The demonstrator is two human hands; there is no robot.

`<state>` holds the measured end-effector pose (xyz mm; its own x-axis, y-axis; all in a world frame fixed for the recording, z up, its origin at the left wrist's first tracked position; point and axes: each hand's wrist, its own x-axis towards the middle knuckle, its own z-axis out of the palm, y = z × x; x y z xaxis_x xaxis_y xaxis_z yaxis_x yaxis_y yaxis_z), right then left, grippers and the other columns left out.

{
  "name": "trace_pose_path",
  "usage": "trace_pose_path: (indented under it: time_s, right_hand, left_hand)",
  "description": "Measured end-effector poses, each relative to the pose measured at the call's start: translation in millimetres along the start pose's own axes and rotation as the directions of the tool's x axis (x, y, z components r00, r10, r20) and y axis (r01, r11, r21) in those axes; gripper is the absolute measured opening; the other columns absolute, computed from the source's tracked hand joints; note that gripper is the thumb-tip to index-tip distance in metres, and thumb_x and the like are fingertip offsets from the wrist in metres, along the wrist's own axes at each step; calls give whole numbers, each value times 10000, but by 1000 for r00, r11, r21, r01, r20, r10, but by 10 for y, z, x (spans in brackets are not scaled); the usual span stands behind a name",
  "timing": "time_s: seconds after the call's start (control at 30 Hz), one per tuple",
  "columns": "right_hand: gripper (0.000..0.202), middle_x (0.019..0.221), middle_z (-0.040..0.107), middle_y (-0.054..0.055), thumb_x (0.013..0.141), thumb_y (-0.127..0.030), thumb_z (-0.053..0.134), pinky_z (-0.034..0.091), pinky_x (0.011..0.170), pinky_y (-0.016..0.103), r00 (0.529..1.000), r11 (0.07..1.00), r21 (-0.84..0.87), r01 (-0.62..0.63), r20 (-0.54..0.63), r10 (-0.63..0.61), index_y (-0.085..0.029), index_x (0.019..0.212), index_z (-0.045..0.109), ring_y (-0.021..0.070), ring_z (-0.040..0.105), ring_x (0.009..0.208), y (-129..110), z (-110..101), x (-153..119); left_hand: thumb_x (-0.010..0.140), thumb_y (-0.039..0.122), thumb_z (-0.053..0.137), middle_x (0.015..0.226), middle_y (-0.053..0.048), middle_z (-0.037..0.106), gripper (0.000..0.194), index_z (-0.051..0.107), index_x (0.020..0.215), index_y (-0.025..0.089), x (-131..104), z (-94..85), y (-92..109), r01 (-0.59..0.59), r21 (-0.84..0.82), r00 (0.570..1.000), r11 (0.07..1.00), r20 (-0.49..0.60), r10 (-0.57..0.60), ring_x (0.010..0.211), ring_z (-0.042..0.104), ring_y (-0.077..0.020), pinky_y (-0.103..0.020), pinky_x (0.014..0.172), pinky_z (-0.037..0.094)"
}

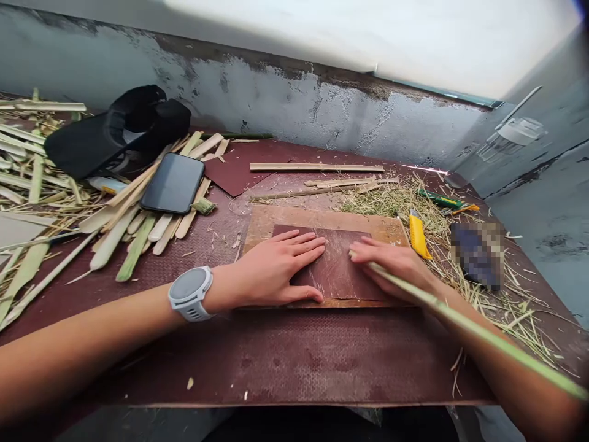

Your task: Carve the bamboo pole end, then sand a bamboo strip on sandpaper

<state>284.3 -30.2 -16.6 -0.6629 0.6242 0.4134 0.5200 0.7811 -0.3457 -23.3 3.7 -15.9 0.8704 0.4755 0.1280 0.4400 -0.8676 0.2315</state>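
My left hand (278, 267) lies flat, fingers stretched out, on the left part of a reddish-brown sheet (339, 261) that looks like sandpaper. Under the sheet is a wooden board (304, 217). At the sheet's right side, my right hand (396, 264) is closed on the end of a long, thin green strip (464, 317), perhaps bamboo. The strip runs back over my right forearm to the lower right. Its tip shows by my right fingertips, which are close to the sheet; whether they press on it I cannot tell.
Pale split strips (113, 236) pile up at left, with a black cap (115, 135) and a phone (173, 183) on them. At right, a yellow cutter (418, 234) and green cutter (440, 197) lie among shavings (391, 197). A wall (276, 104) closes off the back.
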Motion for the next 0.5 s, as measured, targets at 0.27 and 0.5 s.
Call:
trace_pose_path:
  time_s: [0.27,0.5]
  right_hand:
    - [247,1199,797,10,973,-158,620,552,1126,421,988,989,-28,-146,-62,144,-272,1177,701,250,715,1206,37,9,-37]
    - [203,1193,797,-20,969,-194,625,527,1156,462,978,979,-29,-204,-37,203,-290,1127,709,249,701,1233,-14,-8,-27]
  left_hand:
    - [981,748,462,1648,-141,433,885,490,1557,77,-6,-4,0,-4,-3,1000,1000,-2,4,1548,392,-309,-441,1317,238]
    - [977,747,472,1648,-151,431,894,486,1557,67,3,4,-7,-4,-8,1000,1000,-14,4,1553,382,-310,-451,1318,239]
